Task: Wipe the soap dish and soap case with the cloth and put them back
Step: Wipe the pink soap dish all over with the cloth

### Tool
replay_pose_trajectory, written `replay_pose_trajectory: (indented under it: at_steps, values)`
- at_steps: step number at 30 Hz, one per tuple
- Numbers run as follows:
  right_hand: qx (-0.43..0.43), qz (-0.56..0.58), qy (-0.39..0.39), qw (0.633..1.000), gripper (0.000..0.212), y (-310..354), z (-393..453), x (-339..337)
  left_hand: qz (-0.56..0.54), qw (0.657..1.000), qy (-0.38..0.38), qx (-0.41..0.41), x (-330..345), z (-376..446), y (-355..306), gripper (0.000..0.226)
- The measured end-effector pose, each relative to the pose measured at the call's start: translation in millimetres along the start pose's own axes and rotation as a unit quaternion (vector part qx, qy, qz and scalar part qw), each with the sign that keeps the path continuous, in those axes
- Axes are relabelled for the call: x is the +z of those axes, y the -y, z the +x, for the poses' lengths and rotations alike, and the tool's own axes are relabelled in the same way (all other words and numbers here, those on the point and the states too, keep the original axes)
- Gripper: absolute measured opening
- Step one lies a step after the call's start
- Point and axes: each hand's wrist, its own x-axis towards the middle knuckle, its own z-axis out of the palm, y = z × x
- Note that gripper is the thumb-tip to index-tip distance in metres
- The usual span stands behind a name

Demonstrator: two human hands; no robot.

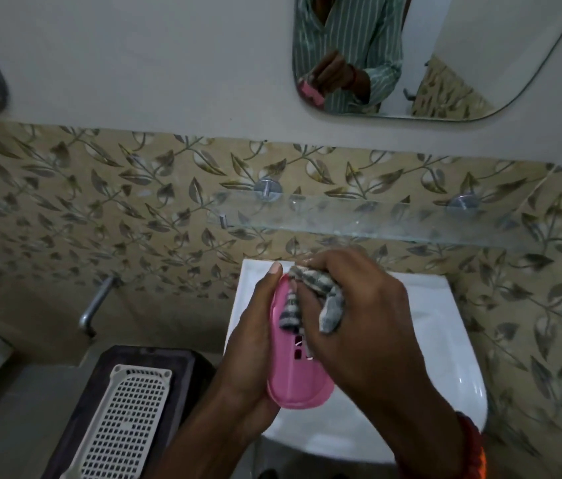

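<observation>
- Two bare hands are working together above a white washbasin [445, 326], well in front of a leaf-patterned tiled wall [100, 209].
- The left hand [255, 344] is cradling a pink soap dish [302, 385] from its left side, with the fingers wrapped under and around the long edge and the thumb lying along the rim up to the far end.
- The soap dish is showing as a long oval of glossy pink plastic with a raised rim and a few small rectangular drain slots near its middle; it is tilting slightly, its far end pointing toward the wall.
- The right hand [359, 316] is pressing down on the dish from the right, its fingers closed tight on a bunched cloth [310, 299].
- The cloth is looking grey with pale stripes, crumpled into folds; one fold is lying inside the far half of the dish, another is hanging out between the fingers on the right.
- A red-orange band [472, 447] is sitting on the right wrist.
- A glass shelf [359, 219] is hanging on the wall just above the basin.
- A white perforated tray [127, 420] is resting on a dark stool-like surface [182, 368] to the left; it may be the soap case part, though the view is not making that clear.
- A mirror [479, 63] above is reflecting a striped shirt and the pink dish.
</observation>
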Motion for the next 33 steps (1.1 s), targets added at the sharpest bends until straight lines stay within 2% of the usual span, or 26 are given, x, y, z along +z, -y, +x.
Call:
replay_pose_trajectory:
  at_steps: [5,9,11,14,17,20,27,31,33]
  values:
    - [-0.035,0.018,0.044,0.998,0.034,2.2,-22.2,3.0,0.013,1.000,-0.020,0.000,-6.0,3.7,-4.8,0.068]
    - [-0.001,0.016,0.017,1.000,0.019,-7.5,1.8,0.0,0.042,0.999,-0.019,0.018,-0.4,0.2,-3.8,0.061]
    - [-0.003,0.024,0.044,0.999,0.023,-5.5,-6.4,2.4,0.042,0.999,-0.029,0.002,-3.3,0.8,-7.3,0.066]
    - [-0.048,0.000,0.100,0.994,0.029,0.2,-33.8,8.3,0.034,0.998,-0.050,-0.024,-10.7,3.4,-11.8,0.080]
    - [-0.060,0.010,0.064,0.996,0.024,-5.0,-28.2,7.3,0.044,0.999,-0.028,-0.010,-11.8,3.9,-7.4,0.072]
    - [-0.033,0.017,0.013,0.999,0.023,-9.4,-3.1,2.2,0.060,0.998,0.005,0.012,-5.3,1.7,-0.9,0.051]
    - [0.072,-0.006,-0.006,0.997,0.010,-22.8,-7.7,7.9,0.095,0.994,-0.043,0.033,-14.0,4.5,-9.5,0.070]
    - [0.107,0.037,0.068,0.991,0.010,-17.1,-24.7,10.2,0.071,0.995,-0.061,0.035,-17.2,10.0,-17.3,0.078]
    - [0.102,0.053,0.111,0.987,0.006,-11.8,-35.6,13.0,0.055,0.995,-0.063,0.047,-19.1,13.3,-23.6,0.074]
